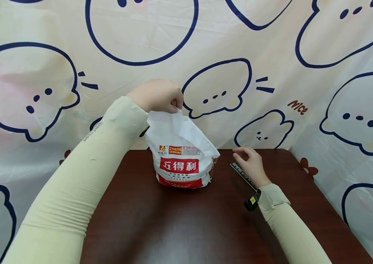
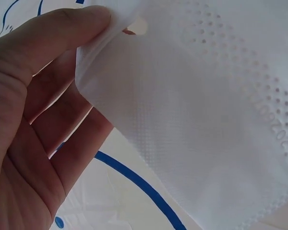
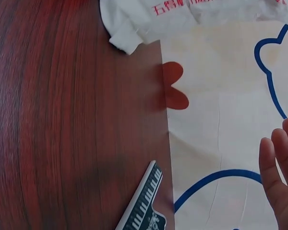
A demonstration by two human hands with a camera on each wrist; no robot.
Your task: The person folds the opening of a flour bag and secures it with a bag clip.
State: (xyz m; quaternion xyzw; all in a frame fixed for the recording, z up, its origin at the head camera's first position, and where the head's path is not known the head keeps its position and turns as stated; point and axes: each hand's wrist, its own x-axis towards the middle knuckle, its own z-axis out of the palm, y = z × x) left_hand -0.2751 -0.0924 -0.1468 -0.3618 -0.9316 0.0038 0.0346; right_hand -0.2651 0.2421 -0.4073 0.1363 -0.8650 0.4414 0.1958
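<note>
A white flour bag [image 1: 179,146] with red labels and printed lettering stands at the far side of the table. My left hand [image 1: 160,96] holds it by the top edge. In the left wrist view the left thumb and fingers [image 2: 67,28] pinch the white perforated fabric [image 2: 182,110] at a corner. To the right of the bag, my right hand [image 1: 250,165] hangs with loosely bent fingers, holding nothing. Beside and below it lies a narrow strip with a piano-key pattern [image 1: 243,175], whose wider end shows in the right wrist view [image 3: 146,201].
The dark brown wooden table [image 1: 173,227] reaches back to a cloth backdrop [image 1: 133,33] printed with blue-outlined cartoon faces. This cloth also runs along the left and right sides. A small black device [image 1: 252,201] is worn at the right wrist.
</note>
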